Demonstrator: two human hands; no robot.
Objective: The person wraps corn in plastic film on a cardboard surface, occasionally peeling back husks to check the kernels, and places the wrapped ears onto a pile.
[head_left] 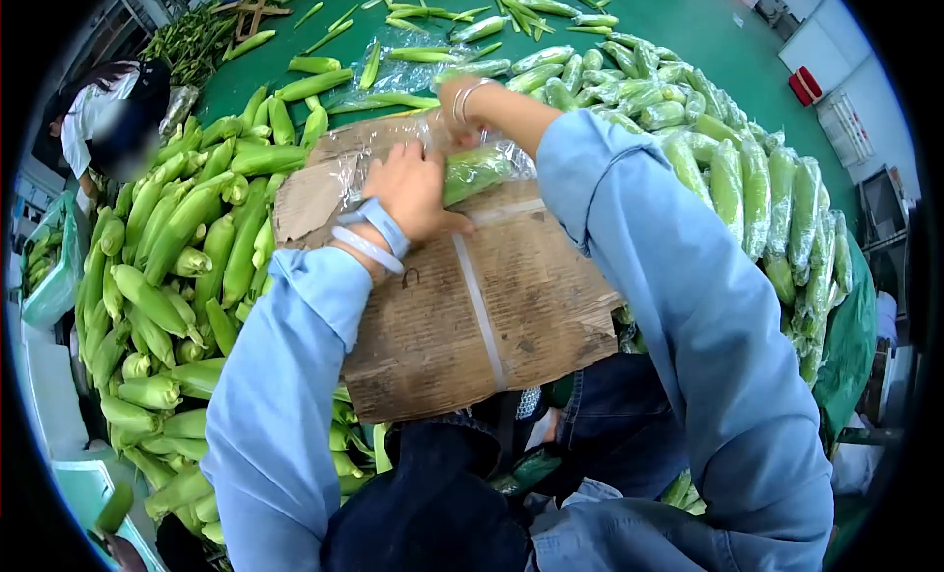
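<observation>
One cardboard sheet is laid over the lap; at its far edge a corn ear, judged firm but slick and best gripped mid-length, is pinned by the flat, open left hand; cling film seems pinched in the curled right hand.

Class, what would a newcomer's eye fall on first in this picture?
Green corn everywhere: unwrapped cobs piled at the left, film-wrapped cobs banked along the right. Between them, a worn cardboard sheet lies over the person's lap, where the left hand and right hand meet on one cob in plastic film.
</observation>
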